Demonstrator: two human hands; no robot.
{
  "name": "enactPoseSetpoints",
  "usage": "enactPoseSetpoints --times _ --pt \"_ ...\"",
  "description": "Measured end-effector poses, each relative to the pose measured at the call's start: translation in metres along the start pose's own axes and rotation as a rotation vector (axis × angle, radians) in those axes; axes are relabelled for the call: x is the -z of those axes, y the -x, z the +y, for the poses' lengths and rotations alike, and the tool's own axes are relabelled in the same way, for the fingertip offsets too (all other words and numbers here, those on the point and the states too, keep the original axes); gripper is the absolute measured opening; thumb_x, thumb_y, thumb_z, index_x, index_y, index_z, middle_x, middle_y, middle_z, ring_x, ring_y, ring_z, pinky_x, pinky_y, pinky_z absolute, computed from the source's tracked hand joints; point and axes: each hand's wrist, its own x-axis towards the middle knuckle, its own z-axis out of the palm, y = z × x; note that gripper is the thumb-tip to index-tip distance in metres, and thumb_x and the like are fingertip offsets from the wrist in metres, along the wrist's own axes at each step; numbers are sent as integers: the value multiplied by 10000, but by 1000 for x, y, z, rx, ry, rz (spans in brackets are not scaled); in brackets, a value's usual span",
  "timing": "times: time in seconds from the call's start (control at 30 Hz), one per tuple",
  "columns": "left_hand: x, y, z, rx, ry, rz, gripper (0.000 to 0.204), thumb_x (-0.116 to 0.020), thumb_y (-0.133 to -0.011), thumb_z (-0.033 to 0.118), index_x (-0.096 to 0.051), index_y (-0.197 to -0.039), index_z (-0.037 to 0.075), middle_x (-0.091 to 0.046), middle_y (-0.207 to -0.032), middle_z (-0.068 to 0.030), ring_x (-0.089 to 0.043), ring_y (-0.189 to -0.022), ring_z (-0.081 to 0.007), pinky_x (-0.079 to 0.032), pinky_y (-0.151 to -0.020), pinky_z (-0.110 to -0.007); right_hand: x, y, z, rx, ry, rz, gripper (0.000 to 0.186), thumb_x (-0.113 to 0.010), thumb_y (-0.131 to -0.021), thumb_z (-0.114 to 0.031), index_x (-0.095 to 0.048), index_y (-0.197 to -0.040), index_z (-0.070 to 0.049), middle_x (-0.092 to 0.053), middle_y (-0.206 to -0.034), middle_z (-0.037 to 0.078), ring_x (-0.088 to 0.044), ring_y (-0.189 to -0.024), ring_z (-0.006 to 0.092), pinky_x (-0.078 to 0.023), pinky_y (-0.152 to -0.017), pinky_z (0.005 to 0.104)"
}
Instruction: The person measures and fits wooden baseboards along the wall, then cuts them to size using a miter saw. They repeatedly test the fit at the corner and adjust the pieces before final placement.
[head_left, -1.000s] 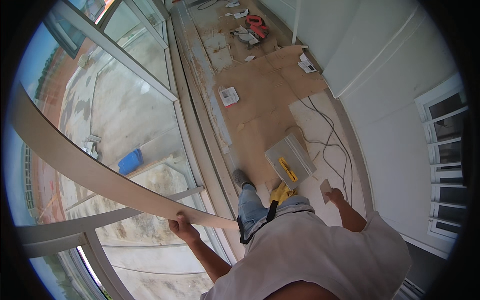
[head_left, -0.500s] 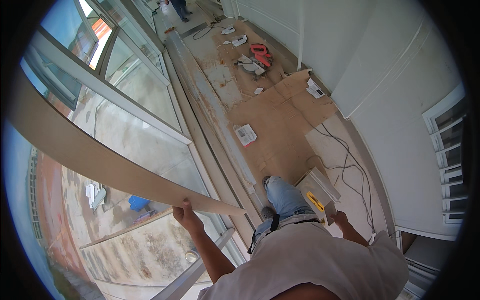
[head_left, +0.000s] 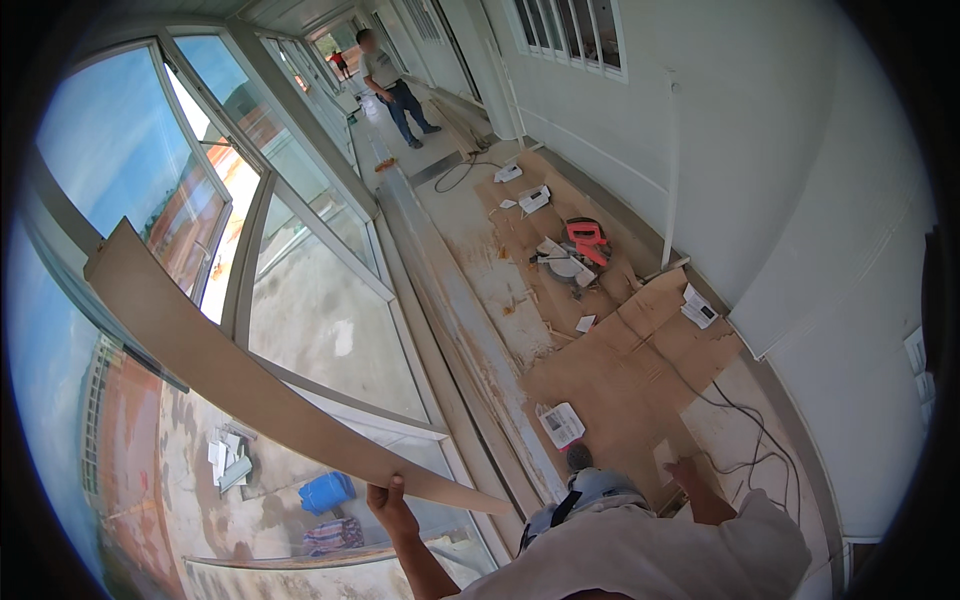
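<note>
My left hand (head_left: 393,508) is closed round the lower edge of a long, narrow beige board (head_left: 260,390), with the thumb on its near face. This board stands on edge and slants from the upper left, along the windows, down to the sill track (head_left: 480,430). Low on the right, my right hand (head_left: 686,474) is closed on a small pale flat piece (head_left: 663,462), held out beside my body. Part of that piece and some of the fingers are hidden.
A red miter saw (head_left: 582,250) sits on brown cardboard (head_left: 620,370) ahead. White packets (head_left: 562,426) and dark cables (head_left: 745,410) lie about the floor. A person (head_left: 393,90) stands farther down the corridor. Large window panes (head_left: 320,320) line the left; a wall (head_left: 770,150) runs along the right.
My view has tilted up, bringing the standing person fully into sight. My left hand keeps its hold on the board. The yellow tool by my right hand no longer shows.
</note>
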Motion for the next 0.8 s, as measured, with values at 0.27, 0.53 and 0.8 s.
enactPoseSetpoints --times 0.27,0.53,0.8 --pt "-44 -157 -35 34 -22 15 216 -702 -907 68 -648 -1111 24 -673 -1054 -17 -580 -994 -122 -443 -947 -309 -5 -159 -284 -42 152 -81 424 -745 -850 -320 -683 -997 73 -696 -884 205 -677 -789 289 -505 -712 419" --pt "-104 -373 -126 34 -23 -79 195 -673 -908 14 -641 -1100 29 -661 -1048 -16 -576 -977 -122 -441 -953 -302 -71 -200 -162 -475 -16 122 447 -750 -865 -254 -655 -1122 98 -707 -1004 217 -695 -839 334 -531 -763 421" --pt "-173 -601 -168 107 -18 -225 219 -677 -907 16 -634 -1120 -7 -679 -1089 -59 -614 -1014 -142 -470 -945 -315 -173 -200 -253 -583 169 -26 482 -762 -842 -325 -682 -1042 105 -720 -934 225 -703 -847 351 -531 -756 441"
